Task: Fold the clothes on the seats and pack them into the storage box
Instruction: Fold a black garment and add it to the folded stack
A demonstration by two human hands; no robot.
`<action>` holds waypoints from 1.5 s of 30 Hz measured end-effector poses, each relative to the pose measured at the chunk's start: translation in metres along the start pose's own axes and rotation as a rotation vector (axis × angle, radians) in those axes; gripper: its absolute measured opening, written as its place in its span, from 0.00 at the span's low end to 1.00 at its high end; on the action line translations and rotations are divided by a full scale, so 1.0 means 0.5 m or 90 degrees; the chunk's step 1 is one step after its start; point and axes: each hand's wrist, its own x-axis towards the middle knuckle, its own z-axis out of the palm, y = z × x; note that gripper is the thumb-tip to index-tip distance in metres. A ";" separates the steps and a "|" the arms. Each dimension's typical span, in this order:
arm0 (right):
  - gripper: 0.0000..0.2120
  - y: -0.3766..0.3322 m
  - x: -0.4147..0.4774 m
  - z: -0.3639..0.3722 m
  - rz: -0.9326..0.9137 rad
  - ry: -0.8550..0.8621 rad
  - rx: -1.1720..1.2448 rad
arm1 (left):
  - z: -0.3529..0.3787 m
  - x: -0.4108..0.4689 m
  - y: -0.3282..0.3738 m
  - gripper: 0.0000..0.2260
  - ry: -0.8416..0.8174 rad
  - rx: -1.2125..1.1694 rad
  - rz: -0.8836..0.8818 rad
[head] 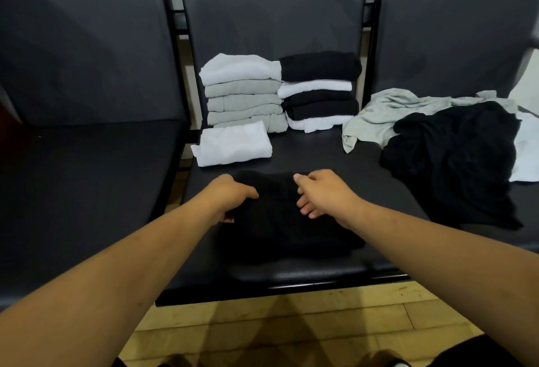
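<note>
A row of black padded bench seats with tall backrests, seen from above by someone standing over the middle seat (315,156). Two bare forearms reach forward and down to a black folded garment (280,232) lying flat at the front of that seat, close to its front edge.

The left hand (233,196) grips the garment's left edge, thumb on top and fingertips curled under the cloth. The right hand (323,191) rests on the upper right part of the garment, thumb raised, fingers loosely extended across the fabric and holding nothing.

Just behind the hands, on the left of the same seat, lies a single folded white garment (233,145). Behind it, against the backrest, two stacks of folded clothes stand side by side and touching. The left stack (243,95) has a white piece on top of several grey ones. The right stack (319,89) alternates black and white layers, with black on top.

On the right-hand seat (452,31) is a loose heap of unfolded clothes: a crumpled grey garment (376,116) spilling over onto the middle seat, a rumpled black garment (455,156) partly over it, and a white piece (528,151) at the frame's right edge.

The left-hand seat (87,180) shows only its dark cushion. Below the bench is a yellowish wooden floor (291,323).
</note>
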 end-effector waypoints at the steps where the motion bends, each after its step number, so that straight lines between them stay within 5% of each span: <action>1: 0.22 -0.001 -0.002 0.005 0.025 -0.040 0.058 | -0.005 -0.002 0.003 0.09 0.020 -0.009 0.023; 4: 0.30 -0.003 0.001 0.009 0.080 -0.133 0.262 | -0.013 -0.018 0.019 0.09 0.094 -0.051 0.126; 9: 0.39 0.001 0.008 0.018 0.157 -0.273 0.552 | -0.006 -0.055 0.043 0.10 -0.076 -0.243 0.215; 14: 0.21 0.011 0.007 0.023 0.175 -0.267 0.511 | 0.006 -0.036 0.018 0.06 0.037 -0.178 0.102; 18: 0.16 0.016 0.003 0.024 0.188 -0.255 0.552 | 0.016 -0.050 0.011 0.22 -0.080 -0.258 -0.021; 21: 0.17 0.012 -0.001 0.017 0.150 -0.286 0.608 | 0.015 -0.059 0.014 0.25 -0.167 -0.343 -0.048; 30: 0.19 -0.037 -0.006 0.025 0.118 -0.377 0.577 | 0.004 -0.055 0.007 0.12 -0.189 -0.469 0.005; 38: 0.21 -0.059 0.003 0.012 -0.027 -0.261 0.403 | -0.007 -0.046 0.017 0.16 -0.122 -0.677 0.071; 45: 0.23 -0.071 0.018 0.032 0.019 -0.339 0.634 | -0.039 -0.044 0.043 0.14 -0.084 -0.805 0.163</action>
